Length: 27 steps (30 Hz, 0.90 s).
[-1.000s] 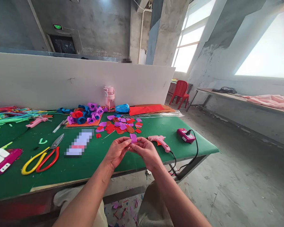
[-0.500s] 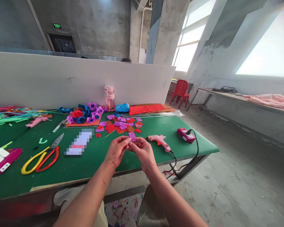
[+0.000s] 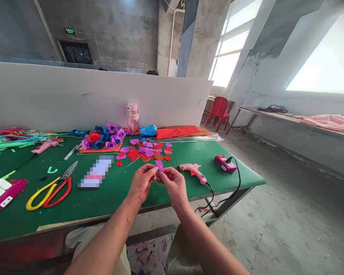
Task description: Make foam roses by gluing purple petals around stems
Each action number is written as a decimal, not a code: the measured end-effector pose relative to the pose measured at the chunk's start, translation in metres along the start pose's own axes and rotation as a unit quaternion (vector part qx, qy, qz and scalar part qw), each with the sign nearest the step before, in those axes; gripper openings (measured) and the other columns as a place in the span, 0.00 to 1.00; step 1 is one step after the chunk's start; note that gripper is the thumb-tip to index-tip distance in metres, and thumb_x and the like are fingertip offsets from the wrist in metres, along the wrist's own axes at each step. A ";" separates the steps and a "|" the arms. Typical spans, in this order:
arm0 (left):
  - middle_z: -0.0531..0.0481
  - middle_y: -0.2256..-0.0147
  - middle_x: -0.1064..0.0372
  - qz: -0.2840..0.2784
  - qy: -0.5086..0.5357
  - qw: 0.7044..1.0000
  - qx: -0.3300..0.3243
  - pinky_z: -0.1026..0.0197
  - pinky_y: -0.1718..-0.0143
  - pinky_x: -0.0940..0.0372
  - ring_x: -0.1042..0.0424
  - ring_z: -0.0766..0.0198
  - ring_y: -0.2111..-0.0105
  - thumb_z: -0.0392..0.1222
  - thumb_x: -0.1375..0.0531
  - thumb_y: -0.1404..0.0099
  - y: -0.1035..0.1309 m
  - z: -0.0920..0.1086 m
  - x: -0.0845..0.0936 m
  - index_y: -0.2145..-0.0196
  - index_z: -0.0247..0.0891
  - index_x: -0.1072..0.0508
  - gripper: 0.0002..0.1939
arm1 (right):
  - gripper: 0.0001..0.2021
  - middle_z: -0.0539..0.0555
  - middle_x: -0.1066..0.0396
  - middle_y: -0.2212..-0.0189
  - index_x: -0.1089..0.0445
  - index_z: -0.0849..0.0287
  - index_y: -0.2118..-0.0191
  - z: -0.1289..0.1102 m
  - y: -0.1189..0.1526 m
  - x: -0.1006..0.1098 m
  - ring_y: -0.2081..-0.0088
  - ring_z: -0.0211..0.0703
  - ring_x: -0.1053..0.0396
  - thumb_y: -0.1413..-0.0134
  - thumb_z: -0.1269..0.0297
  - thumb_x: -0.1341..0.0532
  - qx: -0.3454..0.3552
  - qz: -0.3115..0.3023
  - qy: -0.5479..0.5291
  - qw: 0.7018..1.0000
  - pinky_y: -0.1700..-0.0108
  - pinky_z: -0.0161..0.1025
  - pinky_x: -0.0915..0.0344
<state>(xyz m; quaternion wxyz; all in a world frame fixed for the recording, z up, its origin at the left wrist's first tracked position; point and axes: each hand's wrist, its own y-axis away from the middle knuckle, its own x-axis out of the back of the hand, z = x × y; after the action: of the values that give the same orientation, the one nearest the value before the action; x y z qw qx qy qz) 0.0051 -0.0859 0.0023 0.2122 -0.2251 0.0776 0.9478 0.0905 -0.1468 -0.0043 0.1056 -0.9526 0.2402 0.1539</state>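
Two hands (image 3: 142,182) (image 3: 174,184) pinching one petal (image 3: 159,165), two glue guns (image 3: 195,170) (image 3: 45,147)

We see a purple petal (image 3: 159,165), pink glue gun (image 3: 200,177), yellow-and-red scissor handles (image 3: 69,187), green tabletop (image 3: 109,202) and red chair (image 3: 219,107).

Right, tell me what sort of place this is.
Likely a craft workshop: a pink glue gun, loose cut-out petals and artificial-looking flowers share a green worktable.
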 end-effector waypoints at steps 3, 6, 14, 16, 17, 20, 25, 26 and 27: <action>0.56 0.81 0.38 0.011 -0.008 1.000 -0.011 0.68 0.76 0.44 0.40 0.73 0.79 0.41 0.34 0.56 0.000 0.000 -0.001 0.78 0.35 0.29 0.09 | 0.09 0.48 0.29 0.78 0.31 0.59 0.72 0.000 0.001 -0.001 0.75 0.37 0.31 0.58 0.59 0.34 -0.011 0.008 0.002 1.000 0.66 0.38 0.33; 0.56 0.81 0.38 0.016 -0.018 1.000 -0.019 0.67 0.75 0.44 0.41 0.73 0.80 0.41 0.34 0.56 0.000 0.000 -0.002 0.79 0.35 0.30 0.10 | 0.10 0.48 0.29 0.78 0.32 0.59 0.73 0.001 0.001 -0.002 0.75 0.37 0.31 0.59 0.59 0.34 -0.004 0.011 0.001 1.000 0.67 0.37 0.33; 0.56 0.82 0.38 0.017 -0.027 0.999 -0.020 0.67 0.76 0.44 0.40 0.72 0.80 0.41 0.34 0.56 0.002 0.001 -0.003 0.79 0.35 0.30 0.09 | 0.09 0.48 0.30 0.78 0.31 0.60 0.72 0.006 0.000 -0.002 0.75 0.36 0.32 0.58 0.60 0.34 -0.003 0.015 -0.014 1.000 0.68 0.35 0.34; 0.56 0.82 0.38 0.019 -0.034 0.999 -0.022 0.67 0.76 0.45 0.40 0.73 0.80 0.41 0.34 0.55 0.001 0.001 -0.003 0.79 0.35 0.30 0.09 | 0.09 0.48 0.30 0.78 0.30 0.60 0.73 0.006 0.001 -0.001 0.76 0.36 0.32 0.58 0.60 0.34 -0.003 0.021 -0.015 1.000 0.68 0.35 0.34; 0.56 0.82 0.38 0.021 -0.036 0.999 -0.023 0.67 0.76 0.45 0.41 0.73 0.80 0.41 0.34 0.55 0.001 0.000 -0.003 0.79 0.35 0.30 0.09 | 0.09 0.48 0.29 0.78 0.30 0.60 0.73 0.007 0.001 -0.001 0.76 0.36 0.32 0.58 0.60 0.34 -0.003 0.023 -0.016 1.000 0.68 0.35 0.34; 0.57 0.81 0.38 0.019 -0.033 0.999 -0.025 0.68 0.76 0.45 0.41 0.73 0.80 0.40 0.34 0.55 0.001 0.001 -0.003 0.79 0.35 0.30 0.09 | 0.09 0.48 0.29 0.78 0.30 0.59 0.73 0.007 0.001 0.000 0.76 0.36 0.32 0.59 0.59 0.34 -0.009 0.032 -0.028 0.999 0.68 0.36 0.34; 0.55 0.79 0.35 -0.017 -0.018 1.000 0.004 0.68 0.74 0.43 0.38 0.72 0.78 0.42 0.34 0.53 0.002 0.002 -0.001 0.75 0.35 0.28 0.09 | 0.10 0.48 0.29 0.78 0.30 0.59 0.73 0.004 -0.001 0.000 0.79 0.35 0.33 0.60 0.59 0.33 -0.029 0.030 -0.077 0.996 0.70 0.36 0.34; 0.54 0.79 0.34 -0.024 -0.016 1.000 0.009 0.68 0.73 0.42 0.38 0.72 0.77 0.42 0.35 0.52 0.002 0.002 0.000 0.75 0.35 0.27 0.09 | 0.10 0.48 0.29 0.78 0.31 0.59 0.73 0.003 -0.001 0.000 0.79 0.35 0.33 0.60 0.60 0.33 -0.034 0.029 -0.084 0.995 0.71 0.36 0.34; 0.53 0.78 0.33 -0.030 -0.014 0.999 0.012 0.68 0.73 0.42 0.37 0.71 0.77 0.41 0.35 0.52 0.001 0.002 0.000 0.75 0.35 0.27 0.08 | 0.10 0.48 0.28 0.78 0.31 0.59 0.73 0.002 -0.001 0.001 0.79 0.35 0.34 0.60 0.60 0.33 -0.040 0.028 -0.090 0.995 0.71 0.36 0.34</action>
<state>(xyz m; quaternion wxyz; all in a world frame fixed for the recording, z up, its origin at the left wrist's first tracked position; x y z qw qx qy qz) 0.0033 -0.0864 0.0039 0.2448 -0.2112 0.0791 0.9430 0.0909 -0.1461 -0.0059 0.0845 -0.9312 0.2505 0.2511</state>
